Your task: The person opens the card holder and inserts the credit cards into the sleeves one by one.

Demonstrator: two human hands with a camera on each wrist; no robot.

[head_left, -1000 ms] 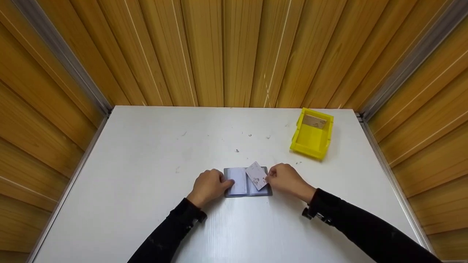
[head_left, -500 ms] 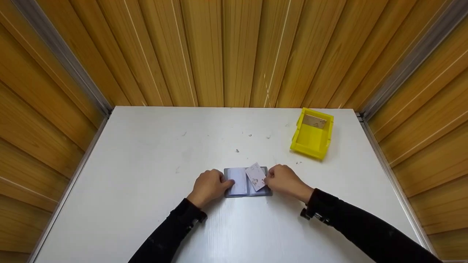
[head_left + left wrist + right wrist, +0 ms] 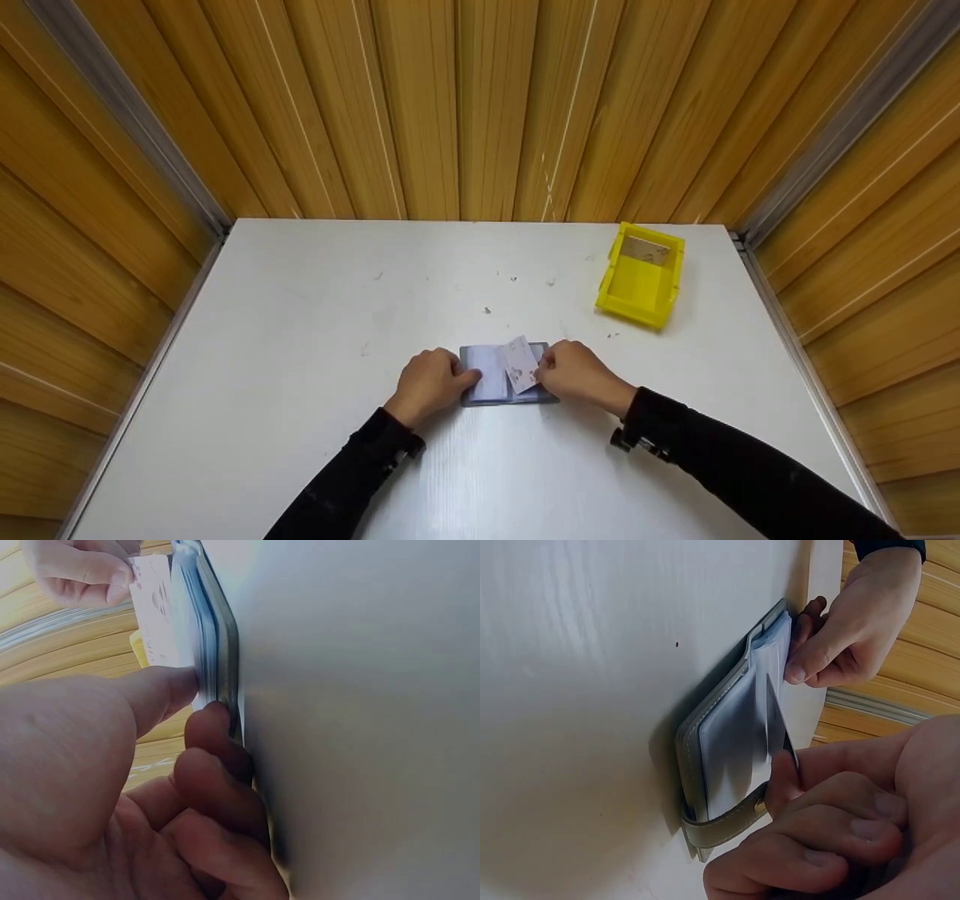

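Note:
A grey card holder with a stack of clear plastic sleeves lies spread on the table. My left hand pinches its left side, thumb on the sleeves and fingers at the cover's edge, as the left wrist view shows. Between the thumb and fingers of my right hand is a white printed card, tilted above the right-hand sleeves. Seen from the right wrist, the card stands nearly edge-on over the sleeve page. A strap with a metal snap curves off the holder's right side.
Toward the back right of the white table stands a yellow bin, with a brownish card leaning at its far end. Small dark marks dot the tabletop. Wood-patterned walls enclose the back and both sides.
The right hand has shifted slightly left with the card, which has turned a little more upright. The left hand and the card holder stay in place.

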